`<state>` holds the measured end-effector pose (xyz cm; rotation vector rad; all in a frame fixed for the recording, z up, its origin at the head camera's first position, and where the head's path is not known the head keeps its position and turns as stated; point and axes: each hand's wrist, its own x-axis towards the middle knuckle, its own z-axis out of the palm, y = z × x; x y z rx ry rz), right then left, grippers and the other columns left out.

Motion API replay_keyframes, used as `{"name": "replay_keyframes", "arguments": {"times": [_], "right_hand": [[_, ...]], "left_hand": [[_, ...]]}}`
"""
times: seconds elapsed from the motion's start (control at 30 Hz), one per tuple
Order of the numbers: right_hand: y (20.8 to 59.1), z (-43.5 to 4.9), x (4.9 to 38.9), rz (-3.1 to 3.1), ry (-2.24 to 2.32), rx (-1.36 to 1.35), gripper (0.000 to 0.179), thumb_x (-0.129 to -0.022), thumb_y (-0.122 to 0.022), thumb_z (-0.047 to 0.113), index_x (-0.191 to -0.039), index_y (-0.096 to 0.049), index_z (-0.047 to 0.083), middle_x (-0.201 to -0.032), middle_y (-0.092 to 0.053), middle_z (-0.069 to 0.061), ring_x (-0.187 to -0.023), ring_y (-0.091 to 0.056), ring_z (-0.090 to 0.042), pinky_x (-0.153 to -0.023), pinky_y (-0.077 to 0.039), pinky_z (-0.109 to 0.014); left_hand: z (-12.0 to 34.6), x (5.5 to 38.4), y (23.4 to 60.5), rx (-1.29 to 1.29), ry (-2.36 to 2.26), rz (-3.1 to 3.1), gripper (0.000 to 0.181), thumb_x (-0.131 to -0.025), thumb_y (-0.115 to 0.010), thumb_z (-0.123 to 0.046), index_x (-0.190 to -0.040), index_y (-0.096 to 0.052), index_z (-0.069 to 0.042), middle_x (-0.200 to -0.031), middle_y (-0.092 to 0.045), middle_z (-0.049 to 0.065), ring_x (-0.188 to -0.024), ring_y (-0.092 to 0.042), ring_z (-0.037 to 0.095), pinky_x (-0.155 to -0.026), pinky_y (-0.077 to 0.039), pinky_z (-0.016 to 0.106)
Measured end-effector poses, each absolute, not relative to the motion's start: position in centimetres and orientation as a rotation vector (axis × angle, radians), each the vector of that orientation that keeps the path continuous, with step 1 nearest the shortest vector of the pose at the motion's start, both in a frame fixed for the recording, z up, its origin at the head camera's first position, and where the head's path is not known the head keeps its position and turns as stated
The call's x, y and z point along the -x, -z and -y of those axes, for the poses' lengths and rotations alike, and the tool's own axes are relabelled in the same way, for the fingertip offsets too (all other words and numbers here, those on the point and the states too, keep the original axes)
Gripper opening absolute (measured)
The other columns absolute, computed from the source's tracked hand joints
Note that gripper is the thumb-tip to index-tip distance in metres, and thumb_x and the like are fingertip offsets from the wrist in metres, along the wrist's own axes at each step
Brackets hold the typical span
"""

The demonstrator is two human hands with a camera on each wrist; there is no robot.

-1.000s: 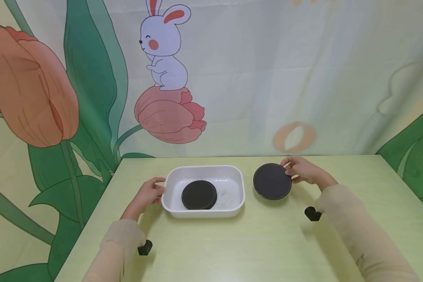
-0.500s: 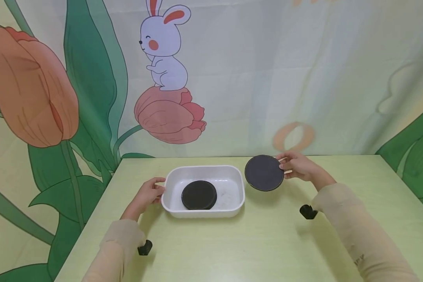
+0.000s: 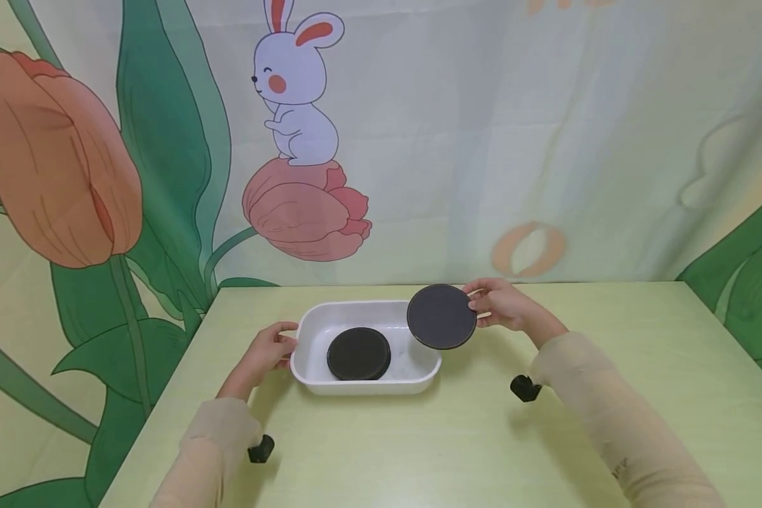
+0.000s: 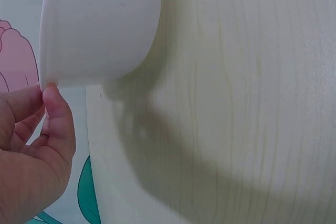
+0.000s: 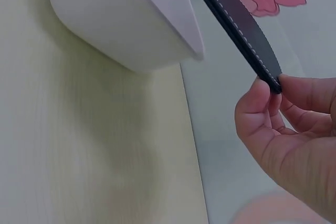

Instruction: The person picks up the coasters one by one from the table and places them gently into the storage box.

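Note:
A white rectangular dish [image 3: 368,387] stands on the table, and a black round coaster [image 3: 358,353] lies inside it, left of centre. My left hand [image 3: 269,351] pinches the dish's left rim between thumb and fingers, as the left wrist view shows close up. With my right hand [image 3: 504,305] I pinch the right edge of a second round coaster [image 3: 442,317], dark with pale stitching along its edge. This coaster is held up over the dish's right end and hides part of its rim. In the right wrist view the held coaster [image 5: 236,30] appears edge-on and tilted.
The pale wooden table [image 3: 381,451] extends in front of the dish and to both sides. Behind it hangs a curtain [image 3: 419,141] printed with a rabbit and tulips. Black wrist-worn pieces show below both sleeves.
My right hand has lifted the second coaster off the right side and carried it left, from beside the dish to over its right end. The left hand stays at the rim.

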<state>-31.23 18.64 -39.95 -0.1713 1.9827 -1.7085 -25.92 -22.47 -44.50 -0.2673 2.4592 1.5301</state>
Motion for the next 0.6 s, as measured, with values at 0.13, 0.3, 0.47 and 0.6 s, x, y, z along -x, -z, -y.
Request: {"name": "replay_keyframes", "arguments": {"times": [0.13,0.3,0.47,0.6], "right_hand": [[40.0,-17.1,31.2,-1.965,1.713,0.182,0.034,-0.086,-0.045,-0.004,-0.118,-0.035,-0.005,-0.082,-0.049,-0.002,-0.062,-0.052,-0.010,-0.057,-0.046,-0.024],[40.0,-15.5,31.2,-1.944,1.720,0.196,0.034,-0.085,-0.044,-0.005,-0.117,-0.035,-0.005,-0.080,-0.047,-0.002,-0.061,-0.051,-0.011,-0.056,-0.046,-0.025],[40.5,-13.8,31.2,-1.922,1.744,0.196,0.030,-0.085,-0.043,-0.006,-0.114,-0.038,-0.004,-0.078,-0.048,-0.002,-0.060,-0.051,-0.011,-0.056,-0.045,-0.025],[41.0,-12.4,31.3,-1.904,1.758,0.191,0.029,-0.084,-0.044,-0.006,-0.113,-0.039,-0.003,-0.077,-0.048,-0.002,-0.059,-0.051,-0.010,-0.055,-0.045,-0.025]], "left_hand": [[22.5,26.0,44.6,0.282,-1.524,-2.454,0.038,-0.090,-0.047,-0.009,-0.128,-0.040,-0.008,-0.100,-0.051,0.015,-0.081,-0.057,0.020,-0.065,-0.050,0.026],[22.5,26.0,44.8,0.290,-1.526,-2.455,0.038,-0.090,-0.047,-0.009,-0.128,-0.041,-0.008,-0.101,-0.051,0.015,-0.080,-0.057,0.019,-0.063,-0.049,0.024],[22.6,26.1,44.8,0.292,-1.524,-2.463,0.038,-0.090,-0.047,-0.009,-0.128,-0.041,-0.009,-0.101,-0.051,0.015,-0.081,-0.057,0.020,-0.064,-0.049,0.025],[22.5,26.1,44.7,0.293,-1.523,-2.466,0.038,-0.090,-0.047,-0.009,-0.128,-0.041,-0.009,-0.101,-0.051,0.015,-0.081,-0.057,0.021,-0.065,-0.050,0.026]]}}
